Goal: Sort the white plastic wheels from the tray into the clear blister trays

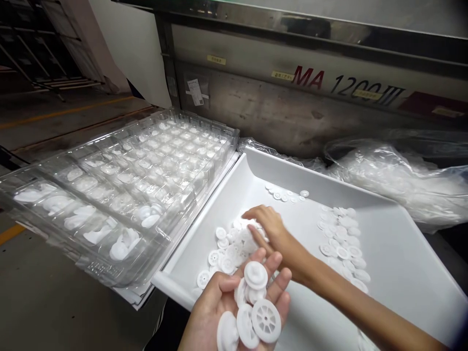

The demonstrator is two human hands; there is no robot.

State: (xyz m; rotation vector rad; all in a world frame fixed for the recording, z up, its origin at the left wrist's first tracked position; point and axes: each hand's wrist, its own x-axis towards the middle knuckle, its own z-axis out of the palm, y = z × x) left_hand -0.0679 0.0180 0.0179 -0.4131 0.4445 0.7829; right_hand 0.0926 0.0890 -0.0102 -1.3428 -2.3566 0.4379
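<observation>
My left hand (234, 302) lies palm up at the bottom middle, cradling several small white plastic wheels (266, 320); some show spokes and a hub, others a stepped round face. Just beyond it, my right hand (268, 226) reaches over a heap of the same wheels (234, 248) in a large white tray (300, 170). Its thumb and fingers are apart, with the fingertips at the heap; I see nothing held between them. Part of the heap is hidden behind both hands.
On the left, a clear plastic blister tray (175, 204) holds white parts in its many pockets. More wheels (341, 239) lie in the right half of the white tray. Clear plastic bags (398, 180) rest behind it, before a machine (248, 102) marked MA 1200III.
</observation>
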